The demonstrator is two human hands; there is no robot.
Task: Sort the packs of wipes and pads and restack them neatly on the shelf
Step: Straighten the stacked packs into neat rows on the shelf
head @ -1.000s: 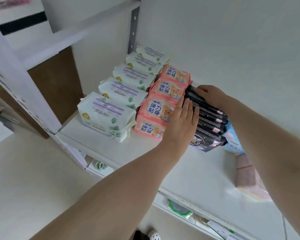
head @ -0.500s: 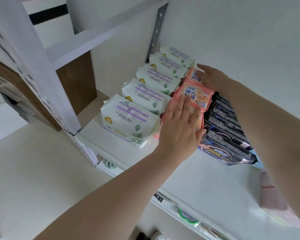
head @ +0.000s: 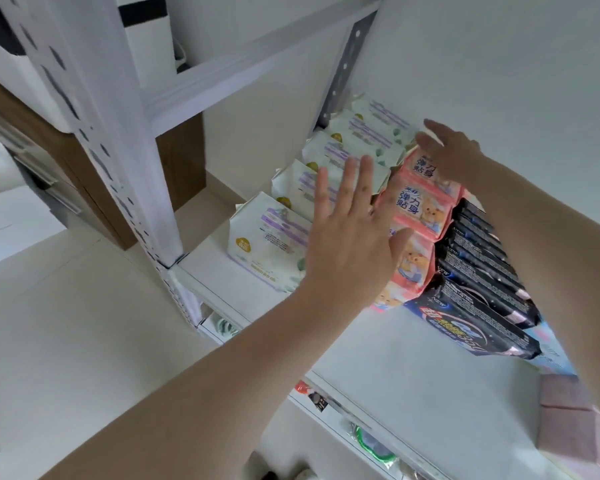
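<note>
Bare forearms, no sleeves or jewellery

- Your left hand [head: 350,233] is raised, its fingers straight and spread, holding nothing.
- Your right hand [head: 454,152] reaches forward, fingers straight, forearm extended.
</note>
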